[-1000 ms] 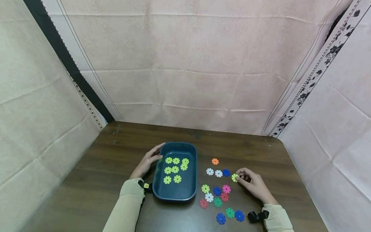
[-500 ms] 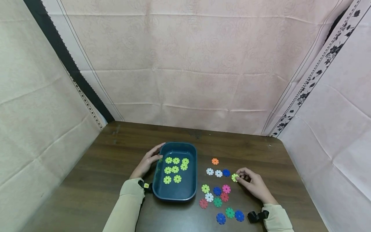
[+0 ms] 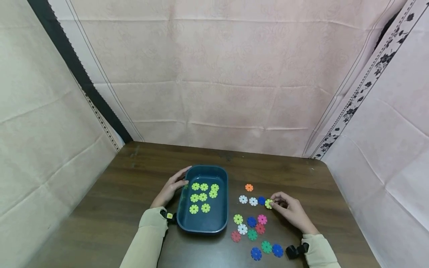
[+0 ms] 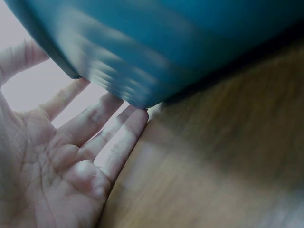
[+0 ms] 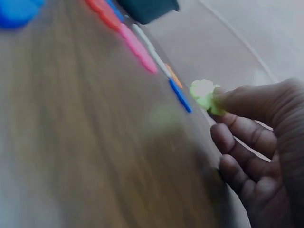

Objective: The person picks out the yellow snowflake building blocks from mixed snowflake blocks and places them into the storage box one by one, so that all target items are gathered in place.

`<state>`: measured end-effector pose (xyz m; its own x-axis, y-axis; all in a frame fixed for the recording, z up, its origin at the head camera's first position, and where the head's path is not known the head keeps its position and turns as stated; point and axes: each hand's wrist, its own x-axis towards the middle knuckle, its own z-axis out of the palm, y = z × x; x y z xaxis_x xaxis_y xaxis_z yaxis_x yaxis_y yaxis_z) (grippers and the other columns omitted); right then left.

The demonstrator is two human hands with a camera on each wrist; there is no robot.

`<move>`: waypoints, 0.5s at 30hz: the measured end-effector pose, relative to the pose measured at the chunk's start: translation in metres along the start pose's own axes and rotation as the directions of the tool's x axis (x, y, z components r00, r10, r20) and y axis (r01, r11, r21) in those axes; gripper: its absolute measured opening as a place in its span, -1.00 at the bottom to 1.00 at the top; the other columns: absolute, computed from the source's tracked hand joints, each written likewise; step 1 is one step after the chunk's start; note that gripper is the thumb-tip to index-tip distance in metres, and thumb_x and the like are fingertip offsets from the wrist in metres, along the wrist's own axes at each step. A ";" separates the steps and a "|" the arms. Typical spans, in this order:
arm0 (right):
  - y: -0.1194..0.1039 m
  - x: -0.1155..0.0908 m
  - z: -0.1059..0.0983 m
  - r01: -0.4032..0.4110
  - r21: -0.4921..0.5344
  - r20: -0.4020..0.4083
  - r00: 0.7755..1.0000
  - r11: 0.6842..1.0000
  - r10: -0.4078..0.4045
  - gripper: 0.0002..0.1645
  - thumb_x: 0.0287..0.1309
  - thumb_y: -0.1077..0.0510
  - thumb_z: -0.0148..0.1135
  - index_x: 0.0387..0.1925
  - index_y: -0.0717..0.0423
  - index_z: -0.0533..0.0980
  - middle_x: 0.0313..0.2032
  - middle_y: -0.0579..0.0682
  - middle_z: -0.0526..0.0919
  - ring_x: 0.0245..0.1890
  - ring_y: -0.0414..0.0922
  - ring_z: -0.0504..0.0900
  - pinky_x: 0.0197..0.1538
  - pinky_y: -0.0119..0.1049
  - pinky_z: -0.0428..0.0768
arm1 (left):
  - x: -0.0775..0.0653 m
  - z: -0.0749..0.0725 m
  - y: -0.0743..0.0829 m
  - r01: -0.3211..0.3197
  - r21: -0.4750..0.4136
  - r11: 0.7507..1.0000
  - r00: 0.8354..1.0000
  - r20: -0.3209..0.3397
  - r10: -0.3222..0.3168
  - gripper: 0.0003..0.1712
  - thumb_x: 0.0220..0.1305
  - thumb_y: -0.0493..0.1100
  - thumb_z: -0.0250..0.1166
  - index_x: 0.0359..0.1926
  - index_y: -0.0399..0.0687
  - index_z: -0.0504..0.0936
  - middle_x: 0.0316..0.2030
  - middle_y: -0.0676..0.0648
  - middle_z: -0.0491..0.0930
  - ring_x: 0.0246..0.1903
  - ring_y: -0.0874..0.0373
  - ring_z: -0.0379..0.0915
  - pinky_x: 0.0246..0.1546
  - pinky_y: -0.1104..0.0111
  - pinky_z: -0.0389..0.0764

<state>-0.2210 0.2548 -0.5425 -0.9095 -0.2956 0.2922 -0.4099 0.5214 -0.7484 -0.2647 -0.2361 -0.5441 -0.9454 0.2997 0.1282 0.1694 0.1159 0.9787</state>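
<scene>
My right hand (image 3: 291, 212) pinches a yellow-green notched plastic disc (image 3: 268, 204) between thumb and fingertips. In the right wrist view this disc (image 5: 203, 94) is up off the wood, thumb on one face. Beside it in the head view is a blue disc (image 3: 261, 201). On the other side my left hand (image 3: 172, 188) holds the dark teal tray (image 3: 202, 225) by its left wall. From the left wrist, the thumb goes over the rim and the long fingers (image 4: 114, 147) reach against the outer wall (image 4: 156, 52). Several yellow-green discs (image 3: 203, 197) lie flat in the tray.
Right of the tray, loose discs lie on the wooden table (image 3: 144, 223): white (image 3: 242, 229), pink (image 3: 262, 219), red (image 3: 236, 236), green (image 3: 266, 246), orange (image 3: 249, 187), blue and one more yellow-green disc (image 3: 238, 219). Pale cloth (image 3: 218, 96) hangs behind the far table edge.
My right hand stayed still at first, then shifted slightly left with the yellow-green disc, closer to the blue disc. The left hand and the tray keep their places.
</scene>
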 end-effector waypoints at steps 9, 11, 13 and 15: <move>-0.039 0.043 0.017 0.124 0.061 0.165 0.977 0.990 -0.133 -0.88 0.32 0.12 0.33 -0.12 -0.11 0.61 -0.24 -0.21 0.71 -0.22 -0.21 0.68 -0.18 -0.30 0.65 | -0.001 0.002 0.003 -0.003 0.009 1.000 1.000 -0.016 0.003 -0.38 0.50 -0.15 0.12 0.50 0.28 0.28 0.39 -0.06 0.35 0.35 -0.09 0.24 0.30 -0.19 0.17; -0.052 0.055 0.022 0.155 0.077 0.207 0.964 0.985 -0.168 -0.88 0.34 0.11 0.31 -0.11 -0.12 0.61 -0.24 -0.22 0.69 -0.22 -0.21 0.66 -0.20 -0.28 0.65 | -0.001 0.002 0.003 -0.002 0.012 1.000 1.000 -0.020 0.002 -0.38 0.50 -0.14 0.13 0.50 0.30 0.29 0.39 -0.04 0.35 0.36 -0.07 0.24 0.30 -0.20 0.17; -0.067 0.068 0.027 0.205 0.087 0.246 0.944 0.975 -0.220 -0.87 0.34 0.10 0.31 -0.10 -0.12 0.61 -0.23 -0.22 0.69 -0.22 -0.21 0.65 -0.20 -0.24 0.66 | -0.002 0.002 0.003 -0.002 0.015 1.000 1.000 -0.021 0.002 -0.38 0.50 -0.14 0.13 0.50 0.31 0.29 0.39 -0.02 0.35 0.36 -0.06 0.23 0.31 -0.22 0.14; -0.082 0.080 0.034 0.260 0.096 0.288 0.917 0.961 -0.277 -0.87 0.34 0.11 0.31 -0.10 -0.11 0.61 -0.22 -0.23 0.69 -0.22 -0.22 0.65 -0.17 -0.20 0.66 | -0.003 0.003 0.003 -0.004 0.019 1.000 1.000 -0.021 0.005 -0.38 0.49 -0.15 0.13 0.50 0.31 0.29 0.40 -0.01 0.35 0.37 -0.06 0.22 0.32 -0.24 0.12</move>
<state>-0.2580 0.1617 -0.4780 -0.7000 -0.6463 0.3038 -0.6241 0.3469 -0.7001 -0.2610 -0.2339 -0.5423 -0.9501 0.2807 0.1360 0.1788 0.1328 0.9749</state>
